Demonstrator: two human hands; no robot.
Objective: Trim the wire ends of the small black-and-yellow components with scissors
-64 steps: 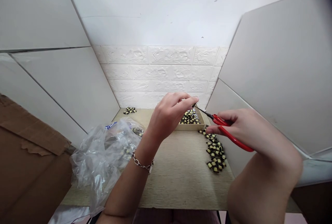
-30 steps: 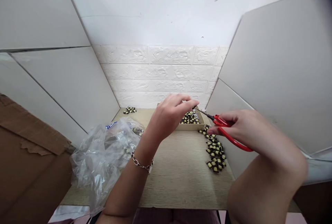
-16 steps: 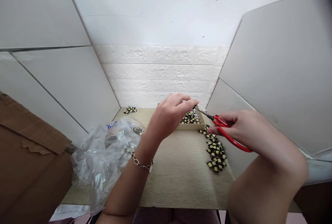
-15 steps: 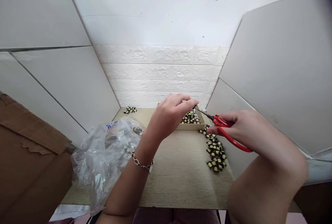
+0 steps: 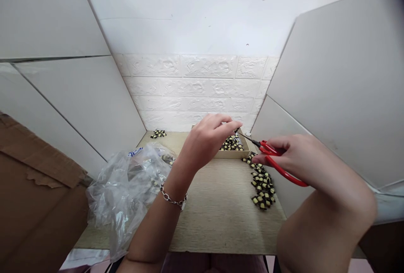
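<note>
Left hand (image 5: 203, 142) pinches a dark piece (image 5: 236, 130) above the box (image 5: 233, 154) | Right hand (image 5: 298, 153) grips red scissors (image 5: 268, 148), tips at the piece | Box on counter (image 5: 217, 214), yellow-and-black pile (image 5: 262, 188) beside it

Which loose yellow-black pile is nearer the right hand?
The long pile on the right side of the table, by the right hand; the other, a small cluster, sits at the back left.

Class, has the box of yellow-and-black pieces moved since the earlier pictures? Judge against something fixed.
No. The box shows no visible shift either way against the brick-patterned wall behind it.
</note>
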